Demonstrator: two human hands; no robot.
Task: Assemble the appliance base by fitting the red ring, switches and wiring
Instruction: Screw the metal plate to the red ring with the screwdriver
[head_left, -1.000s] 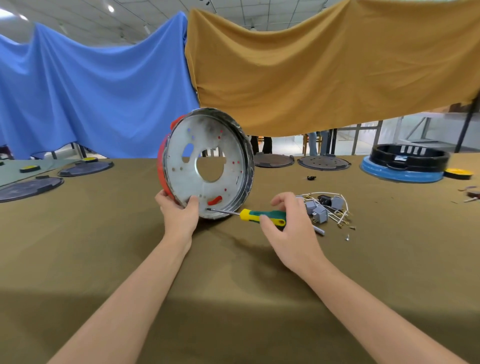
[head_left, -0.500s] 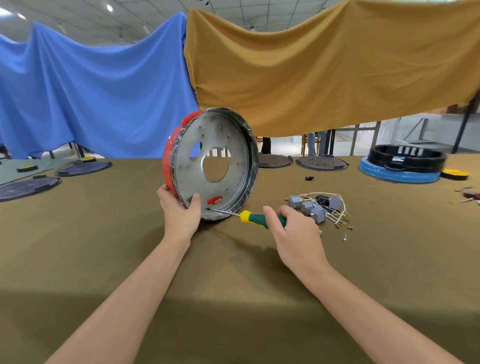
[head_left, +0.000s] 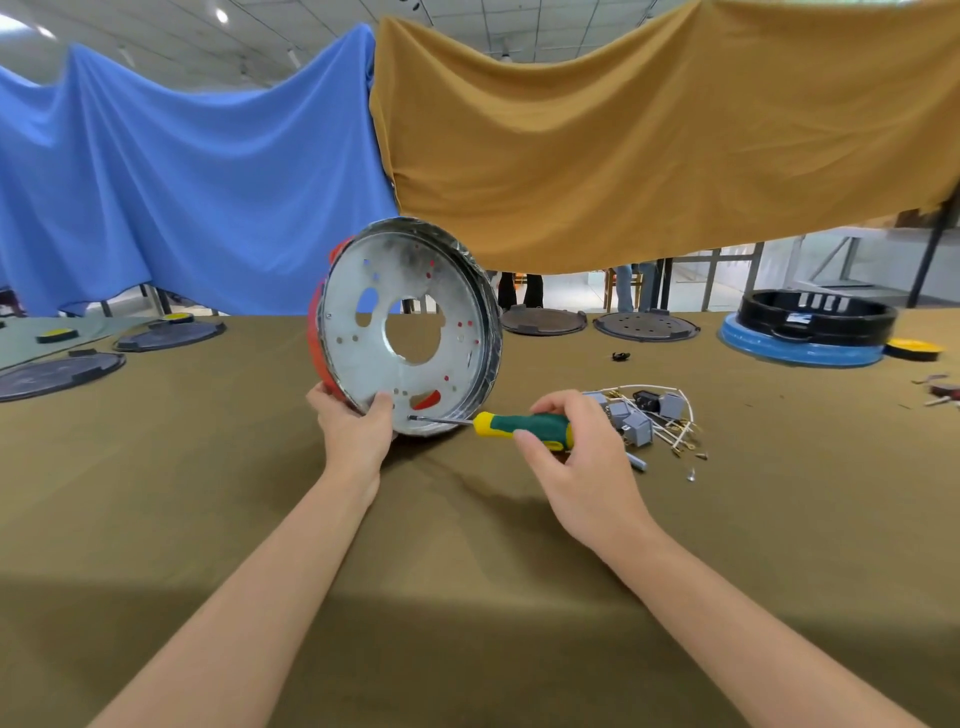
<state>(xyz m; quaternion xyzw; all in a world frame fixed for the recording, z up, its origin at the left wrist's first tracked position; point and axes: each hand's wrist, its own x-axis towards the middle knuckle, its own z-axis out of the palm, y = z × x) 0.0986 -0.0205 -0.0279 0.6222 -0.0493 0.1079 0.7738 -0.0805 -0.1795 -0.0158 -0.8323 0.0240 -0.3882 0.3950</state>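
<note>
Round silver metal base pan (head_left: 405, 332) w/ red plastic ring (head_left: 315, 338) on its far side stands on edge on olive-cloth counter (head_left: 208, 493). Left hand (head_left: 353, 431) grips lower rim, thumb on inner face. Right hand (head_left: 576, 457) fingers curled round green-yellow-handled screwdriver (head_left: 519, 426); tip at pan's lower inner face near red slot. Pile of grey switches & white wiring (head_left: 644, 421) just right, behind right hand.

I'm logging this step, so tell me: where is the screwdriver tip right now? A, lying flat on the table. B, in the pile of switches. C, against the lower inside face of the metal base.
C: the right hand holds the screwdriver with its tip against the metal base, low on its inside face.
</note>
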